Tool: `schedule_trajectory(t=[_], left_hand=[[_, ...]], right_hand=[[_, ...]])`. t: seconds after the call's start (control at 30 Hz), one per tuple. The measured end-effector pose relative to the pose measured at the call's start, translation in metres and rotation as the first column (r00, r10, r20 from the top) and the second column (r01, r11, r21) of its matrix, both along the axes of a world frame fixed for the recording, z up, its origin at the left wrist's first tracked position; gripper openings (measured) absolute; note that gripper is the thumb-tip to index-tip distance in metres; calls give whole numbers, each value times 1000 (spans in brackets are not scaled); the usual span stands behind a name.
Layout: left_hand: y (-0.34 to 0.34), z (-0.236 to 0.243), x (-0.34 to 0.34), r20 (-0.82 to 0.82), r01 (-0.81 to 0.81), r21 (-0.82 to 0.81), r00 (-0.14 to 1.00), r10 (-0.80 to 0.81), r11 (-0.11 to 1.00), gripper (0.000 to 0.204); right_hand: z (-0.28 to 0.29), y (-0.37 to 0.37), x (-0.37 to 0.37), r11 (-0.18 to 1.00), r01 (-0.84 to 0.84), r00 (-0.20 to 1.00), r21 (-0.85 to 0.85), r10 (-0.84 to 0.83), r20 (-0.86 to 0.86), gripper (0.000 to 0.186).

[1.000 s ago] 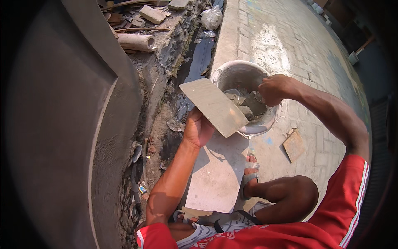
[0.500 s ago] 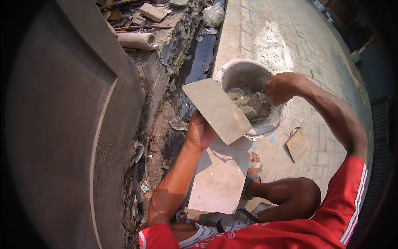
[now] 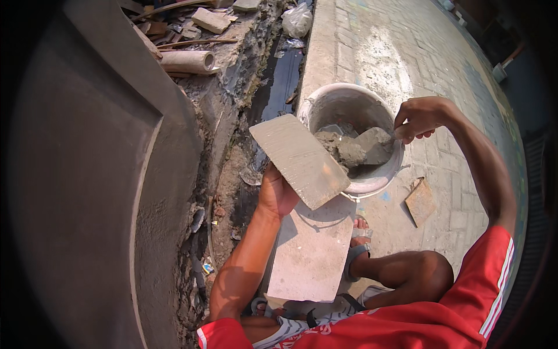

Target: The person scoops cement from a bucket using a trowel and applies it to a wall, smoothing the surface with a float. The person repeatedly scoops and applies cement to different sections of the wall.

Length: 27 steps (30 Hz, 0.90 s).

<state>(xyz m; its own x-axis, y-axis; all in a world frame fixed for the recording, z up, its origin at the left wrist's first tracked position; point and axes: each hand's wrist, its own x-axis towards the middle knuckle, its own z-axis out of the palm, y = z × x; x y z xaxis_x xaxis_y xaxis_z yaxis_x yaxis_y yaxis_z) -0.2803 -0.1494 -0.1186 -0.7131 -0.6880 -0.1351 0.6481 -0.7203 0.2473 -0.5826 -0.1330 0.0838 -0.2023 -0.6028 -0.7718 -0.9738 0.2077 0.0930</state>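
My left hand (image 3: 278,192) grips a grey rectangular board (image 3: 299,160) from beneath, tilted over the near left side of a white bucket (image 3: 379,187). Inside the bucket lie lumps of wet grey mortar (image 3: 349,152). My right hand (image 3: 419,119) is closed at the bucket's right rim on what looks like a trowel (image 3: 376,141), its mortar-covered blade down in the bucket and its handle mostly hidden by my fingers. A pale slab (image 3: 308,250) lies below the board, between my legs.
A curved grey plastered wall (image 3: 93,203) stands at left. Beside it runs a drain (image 3: 278,81) of dark water, with a plastic bag (image 3: 296,23), rubble (image 3: 212,20) and a pipe (image 3: 186,61). A brown square piece (image 3: 419,203) lies on the paving (image 3: 453,209) at right.
My right hand has moved rightward toward the rim, and the mortar-covered blade shows more in the bucket. My left hand and the board have shifted slightly down.
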Motion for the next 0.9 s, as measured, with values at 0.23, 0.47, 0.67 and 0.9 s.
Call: schedule_trajectory(t=[0.23,0.47,0.67,0.9], left_hand=[[-2,5,1,-3,-17,17,1000,17,1000,39],[10,22,-3,-122,73,-50,989,-78,996,44],[37,55,-11,-128,167,-34,977,-170,985,61],[68,93,-5,-167,256,-62,950,-263,965,64]], right_hand=[[7,35,-29,927,289,927,-240,-209,312,39],[-24,99,-20,666,562,614,-491,62,787,51],[-73,126,35,317,537,667,-781,408,624,46],[-122,113,72,-11,271,754,-963,625,205,66]])
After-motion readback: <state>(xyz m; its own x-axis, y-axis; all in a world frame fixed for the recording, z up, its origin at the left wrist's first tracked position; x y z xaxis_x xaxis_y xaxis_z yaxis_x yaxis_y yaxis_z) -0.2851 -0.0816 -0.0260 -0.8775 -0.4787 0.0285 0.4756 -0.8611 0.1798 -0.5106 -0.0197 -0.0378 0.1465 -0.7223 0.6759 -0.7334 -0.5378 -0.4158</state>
